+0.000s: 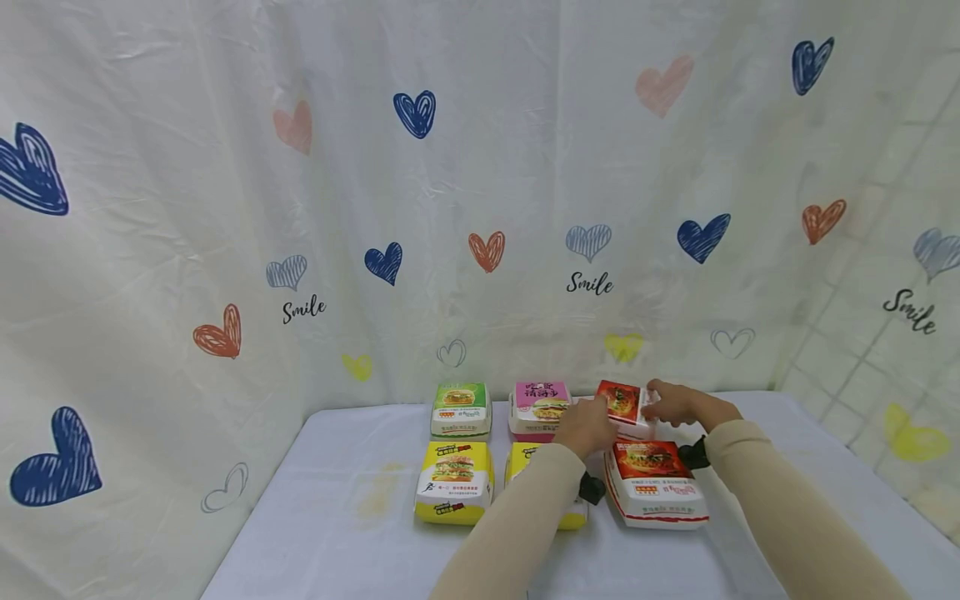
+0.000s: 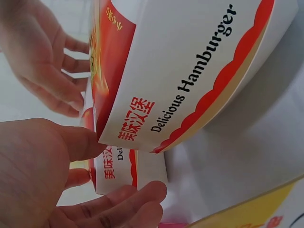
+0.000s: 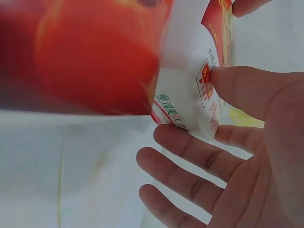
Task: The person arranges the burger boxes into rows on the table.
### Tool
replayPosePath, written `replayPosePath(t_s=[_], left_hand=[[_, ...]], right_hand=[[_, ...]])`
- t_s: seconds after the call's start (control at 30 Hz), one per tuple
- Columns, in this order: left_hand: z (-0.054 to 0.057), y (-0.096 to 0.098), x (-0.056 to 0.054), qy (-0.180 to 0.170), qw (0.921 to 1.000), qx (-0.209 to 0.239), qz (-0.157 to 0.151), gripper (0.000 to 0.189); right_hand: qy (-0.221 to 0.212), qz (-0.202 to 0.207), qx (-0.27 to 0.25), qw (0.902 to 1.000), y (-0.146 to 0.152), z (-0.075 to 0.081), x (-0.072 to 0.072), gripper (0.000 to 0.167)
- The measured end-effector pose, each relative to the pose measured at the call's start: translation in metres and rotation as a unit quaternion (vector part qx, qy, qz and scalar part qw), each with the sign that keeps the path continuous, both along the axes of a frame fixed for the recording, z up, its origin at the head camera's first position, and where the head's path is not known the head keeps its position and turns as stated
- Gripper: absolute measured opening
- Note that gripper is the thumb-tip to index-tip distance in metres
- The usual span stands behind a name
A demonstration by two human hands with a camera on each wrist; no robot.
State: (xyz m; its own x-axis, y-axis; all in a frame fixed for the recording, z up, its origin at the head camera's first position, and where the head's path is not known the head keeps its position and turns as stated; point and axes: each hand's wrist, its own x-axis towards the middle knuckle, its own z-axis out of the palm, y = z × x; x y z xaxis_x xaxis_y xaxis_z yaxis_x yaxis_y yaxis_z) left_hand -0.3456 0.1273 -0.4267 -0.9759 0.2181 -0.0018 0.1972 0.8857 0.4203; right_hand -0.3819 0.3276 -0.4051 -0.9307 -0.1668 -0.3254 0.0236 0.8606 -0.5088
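Observation:
My left hand point(image 1: 585, 427) is at the left side of the back red-and-white hamburger box point(image 1: 621, 402). In the left wrist view its fingers are extended, with fingertips point(image 2: 152, 191) along the lower edge of that box point(image 2: 114, 173). My right hand point(image 1: 686, 403) is at the opposite side of the same box. Its thumb touches the white side panel point(image 3: 195, 80), while the other fingers spread below, as the right wrist view shows. A second red-and-white hamburger box point(image 1: 652, 483) sits nearer, between the forearms, and hides part of the back box in both wrist views.
Left of the hands stand a pink-topped box point(image 1: 542, 404) and a green-topped box point(image 1: 461, 408). Nearer are two yellow boxes, one fully visible point(image 1: 453, 479), the other point(image 1: 525, 457) partly behind the left forearm. A white curtain point(image 1: 480, 183) with printed hearts hangs behind the white-covered table point(image 1: 322, 500).

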Motion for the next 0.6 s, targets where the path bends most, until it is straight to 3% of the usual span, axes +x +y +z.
replayPosePath(t_s=[0.3,0.6], left_hand=[[0.003,0.001,0.002,-0.005,1.0000,-0.006,-0.005,0.038],[-0.001,0.003,0.001,0.014,0.9997,-0.021,-0.002,0.045]], right_hand=[[0.079,0.003,0.065,0.9947,-0.007,0.003,0.010,0.054],[0.108,0.022,0.078,0.9909,-0.004,0.001,0.010,0.059]])
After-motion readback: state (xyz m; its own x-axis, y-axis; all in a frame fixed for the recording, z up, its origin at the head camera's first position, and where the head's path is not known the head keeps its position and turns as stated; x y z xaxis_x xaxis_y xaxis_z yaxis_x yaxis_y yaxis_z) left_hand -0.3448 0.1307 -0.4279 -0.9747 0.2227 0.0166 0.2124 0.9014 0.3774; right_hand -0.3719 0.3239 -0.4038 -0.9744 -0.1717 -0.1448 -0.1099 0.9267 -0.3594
